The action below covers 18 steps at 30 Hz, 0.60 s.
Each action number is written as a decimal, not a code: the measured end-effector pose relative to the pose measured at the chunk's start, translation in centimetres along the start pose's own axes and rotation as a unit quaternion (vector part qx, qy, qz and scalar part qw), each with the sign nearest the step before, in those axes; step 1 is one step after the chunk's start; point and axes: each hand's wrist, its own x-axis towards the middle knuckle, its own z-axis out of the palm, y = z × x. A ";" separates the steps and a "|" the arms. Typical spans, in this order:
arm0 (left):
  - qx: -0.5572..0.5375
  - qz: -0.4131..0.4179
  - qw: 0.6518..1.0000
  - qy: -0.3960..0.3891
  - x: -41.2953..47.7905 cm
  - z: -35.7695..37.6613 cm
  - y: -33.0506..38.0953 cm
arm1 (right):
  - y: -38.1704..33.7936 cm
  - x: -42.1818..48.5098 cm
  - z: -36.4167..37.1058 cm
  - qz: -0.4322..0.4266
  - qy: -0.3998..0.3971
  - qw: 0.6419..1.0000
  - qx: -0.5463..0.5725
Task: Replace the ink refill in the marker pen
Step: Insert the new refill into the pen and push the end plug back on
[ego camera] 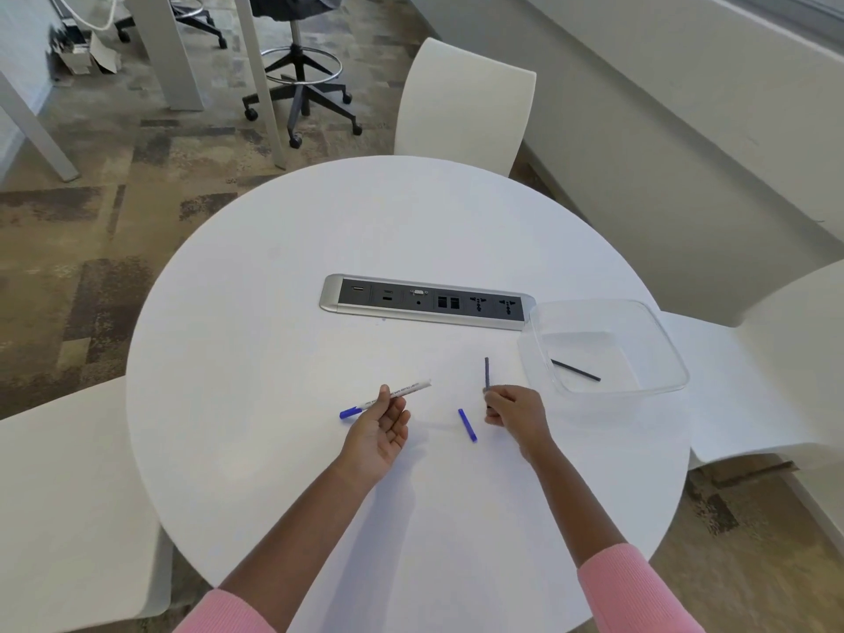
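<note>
My left hand (381, 429) holds a white marker pen (406, 389) with a blue cap at its left end, palm turned up, the barrel's open end pointing right. My right hand (514, 411) pinches a thin dark ink refill (487, 373) that stands upright above the fingers. A small blue end plug (467, 424) lies on the round white table (319, 267) between the two hands. Another dark refill (575, 370) lies inside a clear plastic container (662, 349) to the right of my right hand.
A silver and black socket strip (427, 302) is set into the table's middle, beyond the hands. White chairs stand at the far side (463, 107), at the left (68, 495) and at the right (776, 358). A black office stool (301, 66) stands on the carpet behind.
</note>
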 end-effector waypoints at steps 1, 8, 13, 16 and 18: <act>-0.003 -0.001 1.000 -0.002 0.0 0.0 0.0 | -0.6 -0.4 0.1 -0.001 -0.017 0.999 0.029; -0.023 -0.005 1.000 -0.001 -0.2 0.7 -0.2 | -3.9 -3.2 1.4 -0.020 -0.102 0.977 0.186; -0.028 -0.005 1.000 -0.002 -0.3 1.3 -0.1 | -4.7 -4.0 2.2 -0.052 -0.121 0.964 0.231; -0.034 -0.003 0.999 0.000 -0.2 1.5 -0.1 | -4.6 -4.1 2.5 -0.058 -0.129 0.960 0.243; -0.036 -0.004 0.999 0.000 -0.2 1.5 -0.1 | -4.6 -4.1 2.6 -0.062 -0.133 0.958 0.248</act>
